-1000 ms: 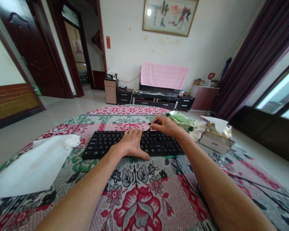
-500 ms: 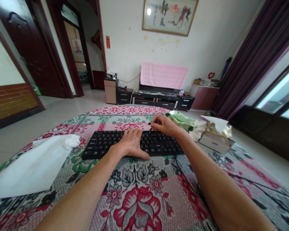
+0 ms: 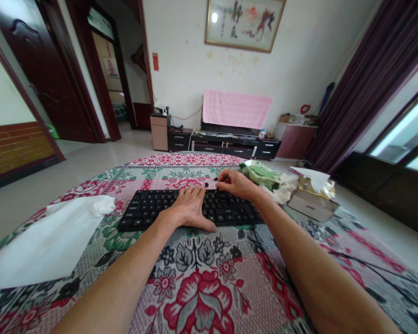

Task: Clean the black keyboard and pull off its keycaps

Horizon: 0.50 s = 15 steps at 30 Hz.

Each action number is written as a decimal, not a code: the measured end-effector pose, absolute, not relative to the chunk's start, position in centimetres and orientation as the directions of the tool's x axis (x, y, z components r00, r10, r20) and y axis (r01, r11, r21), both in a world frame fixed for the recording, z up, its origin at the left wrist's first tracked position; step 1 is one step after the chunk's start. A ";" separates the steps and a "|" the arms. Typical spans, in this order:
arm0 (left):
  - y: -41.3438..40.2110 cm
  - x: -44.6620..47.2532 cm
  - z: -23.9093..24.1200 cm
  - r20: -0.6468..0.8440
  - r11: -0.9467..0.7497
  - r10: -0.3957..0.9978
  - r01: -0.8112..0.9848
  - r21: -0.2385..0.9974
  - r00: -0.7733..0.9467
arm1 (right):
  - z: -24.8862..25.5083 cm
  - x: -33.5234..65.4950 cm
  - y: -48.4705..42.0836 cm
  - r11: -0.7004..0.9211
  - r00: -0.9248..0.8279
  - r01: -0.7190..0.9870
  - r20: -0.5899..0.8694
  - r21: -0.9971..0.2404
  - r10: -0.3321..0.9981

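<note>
- Keyboard [image 3: 149,204] is lying under the left hand [image 3: 188,209], whose thumb is standing apart, hiding keys.
- Right hand [image 3: 237,183] is bunching its fingers by the far edge; whether they are pinching something, I cannot tell.
- Tissue box [image 3: 311,204], right of those fingers, is holding white tissue [image 3: 315,176].

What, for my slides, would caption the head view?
Left hand on a keyboard, right hand at its far edge.
</note>
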<state>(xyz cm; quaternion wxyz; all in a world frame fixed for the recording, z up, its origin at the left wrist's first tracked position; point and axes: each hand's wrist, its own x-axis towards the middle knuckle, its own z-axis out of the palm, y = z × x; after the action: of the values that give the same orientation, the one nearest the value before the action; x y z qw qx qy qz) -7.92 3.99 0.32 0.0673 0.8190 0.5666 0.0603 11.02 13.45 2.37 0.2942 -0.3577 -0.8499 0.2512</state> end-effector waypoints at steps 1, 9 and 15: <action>4.0 -7.9 0.3 0.026 -0.352 0.935 0.919 0.177 0.353 | 2.4 11.0 13.4 0.606 -0.576 0.446 0.307 -0.659 0.757; 4.1 -7.9 0.2 0.019 -0.343 0.939 0.926 0.159 0.344 | 1.4 9.8 14.3 0.511 -0.327 0.432 0.399 -0.743 0.857; 4.2 -7.9 0.1 0.030 -0.348 0.937 0.922 0.169 0.348 | 1.0 7.9 14.5 0.521 -0.453 0.440 0.320 -0.731 0.832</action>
<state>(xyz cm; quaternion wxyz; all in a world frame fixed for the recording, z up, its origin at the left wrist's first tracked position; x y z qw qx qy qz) -7.92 4.18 0.15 0.0611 0.8188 0.5676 0.0604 7.85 14.50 0.96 0.3414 -0.3962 -0.8025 0.2872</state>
